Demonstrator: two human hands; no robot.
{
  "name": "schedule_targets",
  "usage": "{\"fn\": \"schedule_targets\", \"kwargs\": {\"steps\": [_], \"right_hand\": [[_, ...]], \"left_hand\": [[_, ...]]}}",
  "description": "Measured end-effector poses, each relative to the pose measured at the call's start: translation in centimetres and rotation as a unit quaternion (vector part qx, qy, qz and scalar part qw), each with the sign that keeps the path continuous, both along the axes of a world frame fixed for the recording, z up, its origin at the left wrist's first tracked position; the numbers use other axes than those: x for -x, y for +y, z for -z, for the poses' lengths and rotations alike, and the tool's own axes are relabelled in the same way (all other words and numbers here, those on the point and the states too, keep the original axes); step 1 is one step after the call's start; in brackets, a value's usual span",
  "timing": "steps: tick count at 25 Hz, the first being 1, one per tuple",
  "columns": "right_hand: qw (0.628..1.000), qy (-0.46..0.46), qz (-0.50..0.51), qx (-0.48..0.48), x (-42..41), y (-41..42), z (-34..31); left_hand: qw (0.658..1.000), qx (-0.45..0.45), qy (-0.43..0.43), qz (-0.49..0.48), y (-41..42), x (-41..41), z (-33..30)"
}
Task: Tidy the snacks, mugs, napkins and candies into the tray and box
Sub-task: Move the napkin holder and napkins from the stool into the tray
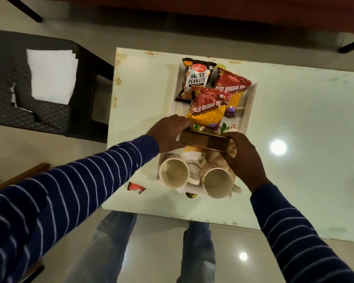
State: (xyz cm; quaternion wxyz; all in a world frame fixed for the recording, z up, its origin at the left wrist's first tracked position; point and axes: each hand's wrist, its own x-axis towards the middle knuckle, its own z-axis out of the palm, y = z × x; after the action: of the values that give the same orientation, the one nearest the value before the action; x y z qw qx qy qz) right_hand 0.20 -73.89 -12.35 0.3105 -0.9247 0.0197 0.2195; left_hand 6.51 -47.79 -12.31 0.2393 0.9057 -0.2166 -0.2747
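A white tray (pixel 251 103) lies on the pale table. At its far end sit a salted peanuts packet (pixel 196 77) and two red-and-yellow aloo bhujia packets (pixel 232 87) (pixel 207 111). Two cream mugs (pixel 173 173) (pixel 217 180) stand at its near end. I hold a brown box (pixel 204 140) above the tray's middle, my left hand (pixel 168 133) gripping its left end and my right hand (pixel 243 158) its right end. A red candy (pixel 136 187) and a gold-wrapped candy (pixel 190 195) lie on the table near the tray's front.
A dark chair (pixel 49 111) with white napkins (pixel 51 75) on its seat stands left of the table (pixel 294 129). A lamp glare spot (pixel 278 147) shines on the tabletop at the right. My legs stand at the table's near edge.
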Motion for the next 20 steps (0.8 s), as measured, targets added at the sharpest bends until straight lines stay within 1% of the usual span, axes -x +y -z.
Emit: {"fn": "schedule_targets", "kwargs": {"steps": [4,6,8,10,12,14,17,20], "right_hand": [[0.999,0.044,-0.012,-0.016,0.2,-0.6,-1.4],[1.000,0.018,-0.017,0.001,0.1,-1.2,-2.9],[0.998,0.010,0.055,0.007,-0.7,-1.0,-4.9],[0.988,0.012,0.153,-0.017,-1.6,1.1,-7.1],[0.981,-0.019,0.184,-0.059,-2.8,4.6,-8.1],[0.980,-0.028,0.171,-0.096,-4.8,9.4,-8.3],[0.980,0.009,0.127,-0.156,-8.2,18.4,-7.6],[0.966,0.060,0.126,-0.217,-11.3,27.6,-6.6]], "left_hand": [[1.000,0.009,0.015,0.016,0.6,-0.1,-0.7],[0.999,0.030,0.001,0.011,2.7,-0.2,-1.5],[0.997,0.065,-0.037,-0.026,6.0,-0.3,-2.7],[0.988,0.092,-0.077,-0.099,10.1,-0.1,-3.9],[0.966,0.101,-0.120,-0.204,14.7,0.1,-4.7],[0.934,0.088,-0.136,-0.319,19.4,-0.1,-5.1],[0.873,0.089,-0.114,-0.466,26.3,-0.9,-5.4],[0.826,0.068,-0.103,-0.550,31.9,-2.2,-4.9]]}}
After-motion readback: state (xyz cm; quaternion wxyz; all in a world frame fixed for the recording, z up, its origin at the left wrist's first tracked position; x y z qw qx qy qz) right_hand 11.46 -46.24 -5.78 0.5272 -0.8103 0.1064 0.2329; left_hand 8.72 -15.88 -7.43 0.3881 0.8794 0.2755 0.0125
